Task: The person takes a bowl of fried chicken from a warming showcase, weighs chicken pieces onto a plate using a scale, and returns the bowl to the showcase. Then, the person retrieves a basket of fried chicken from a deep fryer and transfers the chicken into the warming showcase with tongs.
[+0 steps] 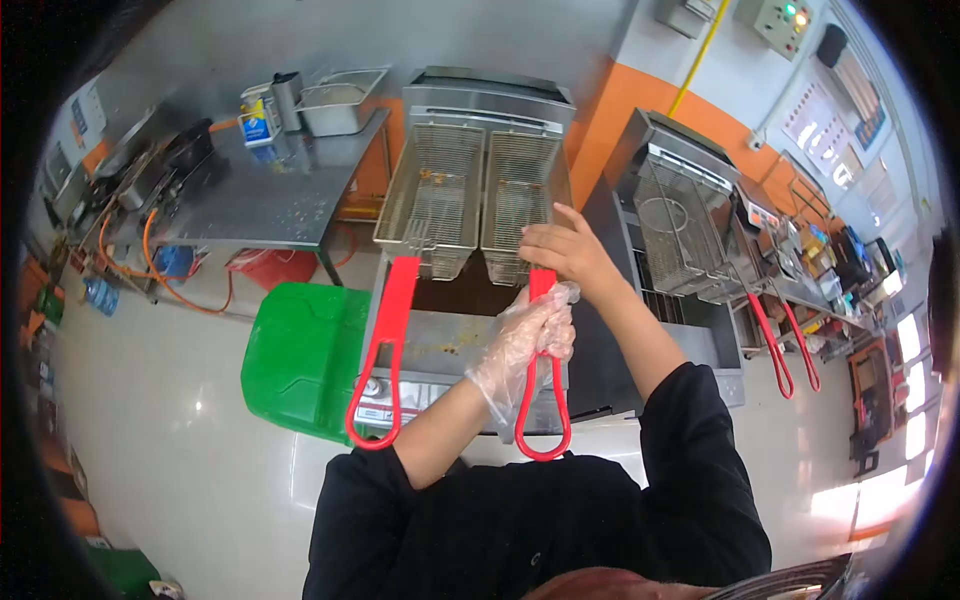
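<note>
My left hand (528, 335), in a clear plastic glove, is wrapped around the red handle (541, 400) of the right-hand fryer basket (522, 185). Bare and with fingers stretched out, my right hand (565, 248) lies over the front end of that basket, where the handle joins the wire. Its palm side is hidden. Beside it, a second fryer basket (440, 180) with its own red handle (392, 320) sits over the deep fryer (450, 330). A few brown crumbs cling inside both baskets. Dark oil shows beneath their front ends.
A green plastic bin (300, 355) stands against the fryer's left side. To the right is another fryer (705, 340) with wire baskets (670, 225) and red handles. A steel table (260, 200) at left carries a metal pan (342, 103) and a blue-yellow carton (259, 115).
</note>
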